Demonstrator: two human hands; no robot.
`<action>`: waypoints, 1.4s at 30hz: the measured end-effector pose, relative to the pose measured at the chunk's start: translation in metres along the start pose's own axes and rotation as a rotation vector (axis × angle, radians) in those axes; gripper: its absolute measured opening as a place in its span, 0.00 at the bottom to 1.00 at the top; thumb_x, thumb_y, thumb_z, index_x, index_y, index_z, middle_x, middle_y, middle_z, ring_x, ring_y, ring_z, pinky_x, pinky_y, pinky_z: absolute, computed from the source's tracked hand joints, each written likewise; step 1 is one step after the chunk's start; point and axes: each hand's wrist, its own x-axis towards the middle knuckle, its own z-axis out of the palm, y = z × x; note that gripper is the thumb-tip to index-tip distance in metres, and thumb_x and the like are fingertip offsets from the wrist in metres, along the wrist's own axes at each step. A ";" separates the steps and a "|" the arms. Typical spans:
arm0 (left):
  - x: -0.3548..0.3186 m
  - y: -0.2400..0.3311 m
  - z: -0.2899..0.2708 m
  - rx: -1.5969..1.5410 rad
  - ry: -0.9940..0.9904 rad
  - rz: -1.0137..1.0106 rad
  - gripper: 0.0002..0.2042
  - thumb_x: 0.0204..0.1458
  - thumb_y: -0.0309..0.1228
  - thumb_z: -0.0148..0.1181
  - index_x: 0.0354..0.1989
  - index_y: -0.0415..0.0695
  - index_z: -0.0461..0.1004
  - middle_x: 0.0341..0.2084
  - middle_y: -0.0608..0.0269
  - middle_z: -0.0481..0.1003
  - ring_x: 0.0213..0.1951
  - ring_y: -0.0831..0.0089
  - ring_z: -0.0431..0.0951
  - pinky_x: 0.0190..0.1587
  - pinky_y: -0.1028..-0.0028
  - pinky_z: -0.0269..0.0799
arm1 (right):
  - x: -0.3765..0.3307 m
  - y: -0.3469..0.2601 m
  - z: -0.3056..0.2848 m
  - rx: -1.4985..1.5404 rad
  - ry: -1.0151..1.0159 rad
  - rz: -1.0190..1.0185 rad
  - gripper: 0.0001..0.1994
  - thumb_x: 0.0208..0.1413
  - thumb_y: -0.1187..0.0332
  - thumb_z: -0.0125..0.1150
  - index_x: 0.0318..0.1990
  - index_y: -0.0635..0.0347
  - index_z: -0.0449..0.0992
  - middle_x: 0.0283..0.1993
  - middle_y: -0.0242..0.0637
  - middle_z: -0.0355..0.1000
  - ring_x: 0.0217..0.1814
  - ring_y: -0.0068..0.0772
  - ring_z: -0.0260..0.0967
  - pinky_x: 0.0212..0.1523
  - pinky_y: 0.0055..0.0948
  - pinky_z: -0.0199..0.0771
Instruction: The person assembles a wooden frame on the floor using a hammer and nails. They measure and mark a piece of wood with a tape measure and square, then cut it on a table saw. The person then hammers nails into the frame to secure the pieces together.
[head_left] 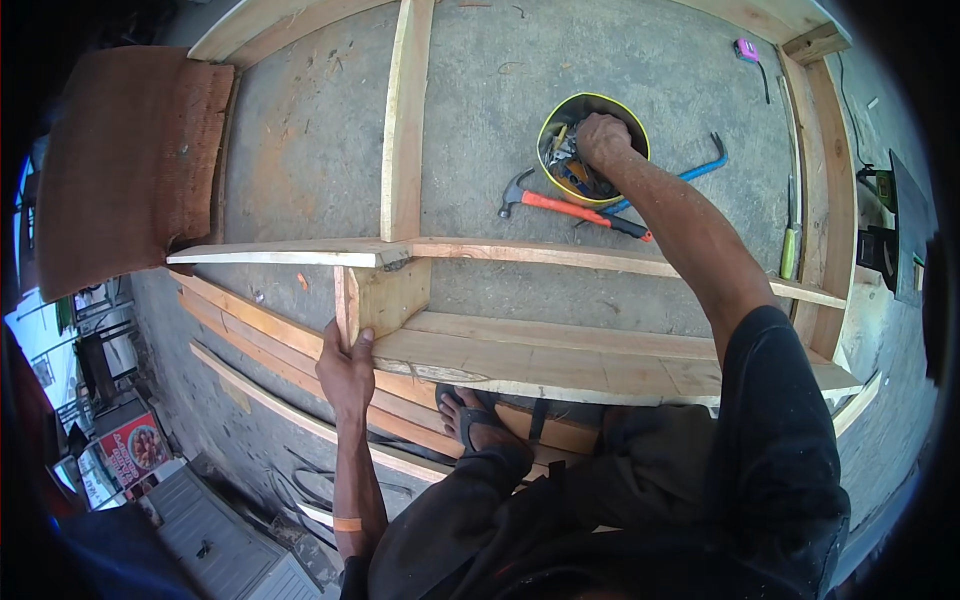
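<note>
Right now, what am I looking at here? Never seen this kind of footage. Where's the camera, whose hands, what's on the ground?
There is no machine: it is one wide fisheye camera worn on a person's head, looking down at their own bare hands, so straight edges bend near the rim. The left hand grips a short upright wooden block at a joint of a wooden frame lying on a concrete floor. The right hand reaches into a round yellow-rimmed bucket full of small tools; whether it has grasped anything is hidden. Beside the bucket lie a hammer with an orange handle and a blue pry bar. The person's sandalled foot shows below the planks.
</note>
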 end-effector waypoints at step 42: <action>-0.006 -0.032 0.024 -0.330 0.144 0.128 0.22 0.63 0.29 0.59 0.64 0.34 0.68 0.50 0.44 0.78 0.53 0.57 0.78 0.58 0.64 0.70 | -0.109 0.049 -0.074 0.842 0.049 -0.051 0.09 0.57 0.63 0.62 0.33 0.58 0.83 0.24 0.35 0.79 0.23 0.29 0.77 0.25 0.30 0.74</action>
